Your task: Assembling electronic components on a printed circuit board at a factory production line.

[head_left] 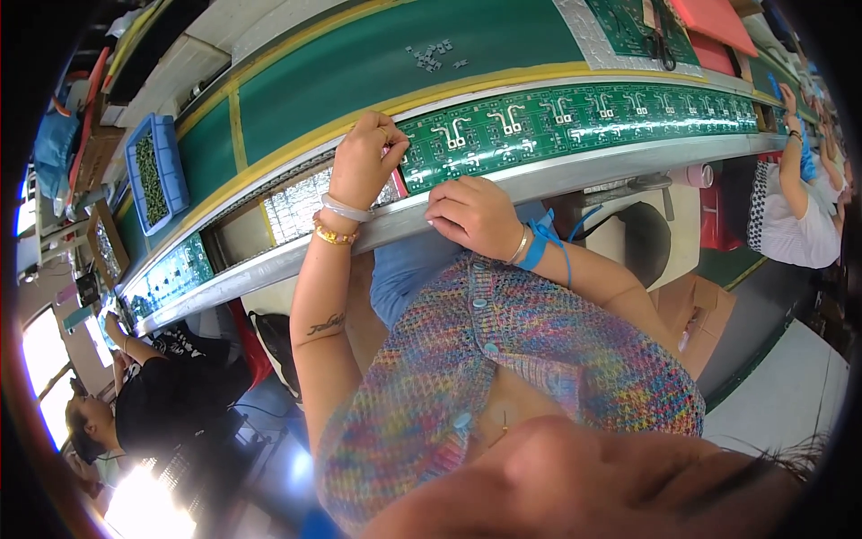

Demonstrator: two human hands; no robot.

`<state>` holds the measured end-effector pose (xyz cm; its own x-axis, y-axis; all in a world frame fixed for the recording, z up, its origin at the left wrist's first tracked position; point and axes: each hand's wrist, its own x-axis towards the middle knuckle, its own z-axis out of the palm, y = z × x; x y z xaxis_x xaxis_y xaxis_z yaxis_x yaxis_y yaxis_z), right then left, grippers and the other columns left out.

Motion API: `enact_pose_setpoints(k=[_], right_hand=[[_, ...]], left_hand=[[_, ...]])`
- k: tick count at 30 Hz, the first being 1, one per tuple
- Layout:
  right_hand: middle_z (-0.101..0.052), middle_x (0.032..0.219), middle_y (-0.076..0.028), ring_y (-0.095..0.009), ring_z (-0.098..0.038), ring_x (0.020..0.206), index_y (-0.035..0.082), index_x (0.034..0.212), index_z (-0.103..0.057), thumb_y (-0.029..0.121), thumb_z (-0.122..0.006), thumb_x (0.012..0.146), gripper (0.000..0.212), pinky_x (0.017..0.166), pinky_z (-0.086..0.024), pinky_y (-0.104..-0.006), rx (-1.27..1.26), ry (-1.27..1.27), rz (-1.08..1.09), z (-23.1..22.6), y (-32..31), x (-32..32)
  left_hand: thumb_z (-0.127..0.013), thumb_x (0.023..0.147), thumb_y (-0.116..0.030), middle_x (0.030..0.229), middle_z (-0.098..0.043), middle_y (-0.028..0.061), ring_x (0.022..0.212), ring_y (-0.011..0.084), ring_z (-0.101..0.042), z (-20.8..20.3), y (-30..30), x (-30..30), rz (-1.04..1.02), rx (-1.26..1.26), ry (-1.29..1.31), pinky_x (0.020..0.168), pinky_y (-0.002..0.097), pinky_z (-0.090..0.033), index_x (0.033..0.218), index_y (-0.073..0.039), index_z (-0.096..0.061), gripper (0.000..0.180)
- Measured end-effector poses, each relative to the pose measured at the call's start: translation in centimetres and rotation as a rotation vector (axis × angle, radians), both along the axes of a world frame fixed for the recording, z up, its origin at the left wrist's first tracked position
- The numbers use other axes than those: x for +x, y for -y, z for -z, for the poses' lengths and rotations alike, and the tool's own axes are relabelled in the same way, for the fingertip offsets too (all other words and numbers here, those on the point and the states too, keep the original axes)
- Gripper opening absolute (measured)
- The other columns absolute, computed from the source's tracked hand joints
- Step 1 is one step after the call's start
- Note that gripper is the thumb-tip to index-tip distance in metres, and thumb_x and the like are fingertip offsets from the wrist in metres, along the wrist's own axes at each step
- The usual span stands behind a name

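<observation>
A long green circuit board panel (557, 126) lies in the rail track in front of me, with white outlines and small parts along it. Above its left end is my left hand (366, 157), thumb and fingers pinched together; whatever they hold is too small to make out. My right hand (478, 217) rests at the near metal rail (593, 172), just below the panel's near edge. Its fingers are curled together, and anything inside them is hidden. A blue strap (536, 247) circles the right wrist.
Small grey-white parts (431, 56) lie scattered on the green bench mat (332, 90). A blue bin (153, 175) of small greenish parts stands at left. Scissors (663, 49) and another board (620, 27) lie far right. Co-workers sit along the line on both sides.
</observation>
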<state>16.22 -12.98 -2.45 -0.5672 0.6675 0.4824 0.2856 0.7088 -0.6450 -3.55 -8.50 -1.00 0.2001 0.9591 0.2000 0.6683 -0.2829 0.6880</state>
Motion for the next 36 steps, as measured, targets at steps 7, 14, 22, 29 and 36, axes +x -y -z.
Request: enact_pose_setpoints(k=[7, 14, 22, 29, 36], right_hand=[[-0.059, 0.087, 0.001, -0.018, -0.054, 0.069, 0.011, 0.079, -0.062, 0.010, -0.069, 0.070, 0.011, 0.063, -0.044, -0.0307, 0.016, -0.015, 0.021, 0.0, 0.3, 0.0], [-0.059, 0.087, 0.001, -0.018, -0.055, 0.071, 0.011, 0.080, -0.062, 0.010, -0.069, 0.071, 0.011, 0.063, -0.044, -0.0307, 0.015, -0.009, 0.009, 0.1, 0.2, -0.5], [-0.058, 0.090, -0.001, -0.021, -0.056, 0.079, 0.011, 0.079, -0.059, 0.012, -0.065, 0.071, 0.010, 0.066, -0.046, -0.0343, 0.067, 0.060, 0.079, 0.4, 0.1, 0.5], [-0.062, 0.093, -0.001, -0.019, -0.059, 0.081, 0.011, 0.096, -0.060, 0.021, -0.060, 0.078, 0.020, 0.068, -0.049, -0.0320, 0.218, 0.251, -0.038, 1.9, -0.3, -3.2], [-0.062, 0.082, -0.001, -0.021, -0.060, 0.078, 0.014, 0.089, -0.061, 0.025, -0.060, 0.080, 0.014, 0.064, -0.049, -0.0348, 0.288, 0.247, 0.053, 2.9, 0.0, -3.1]], left_hand=[[-0.067, 0.076, -0.004, 0.091, -0.059, 0.0093, 0.077, 0.0227, -0.062, -0.1, 0.1, 0.1, 0.019, -0.051, -0.052, 0.070, 0.0297, -0.052, 0.083, 0.001, -0.065, 0.009], [-0.068, 0.075, -0.004, 0.091, -0.059, 0.0092, 0.078, 0.0227, -0.062, 0.1, 0.3, -0.5, -0.006, -0.053, -0.062, 0.071, 0.0305, -0.052, 0.082, 0.002, -0.065, 0.009], [-0.069, 0.073, -0.007, 0.081, -0.059, 0.0106, 0.074, 0.0267, -0.059, -0.3, -0.7, 0.7, 0.069, -0.004, 0.049, 0.066, 0.0341, -0.046, 0.080, -0.002, -0.067, 0.008], [-0.064, 0.082, -0.006, 0.084, -0.062, 0.0127, 0.074, 0.0226, -0.060, -0.1, -0.2, -2.7, 0.056, -0.048, 0.031, 0.067, 0.0299, -0.048, 0.091, 0.002, -0.065, 0.012], [-0.059, 0.089, -0.010, 0.078, -0.059, 0.0042, 0.068, 0.0117, -0.052, 2.1, -1.6, -5.1, -0.169, 0.004, 0.199, 0.061, 0.0243, -0.044, 0.090, 0.005, -0.063, 0.015]])
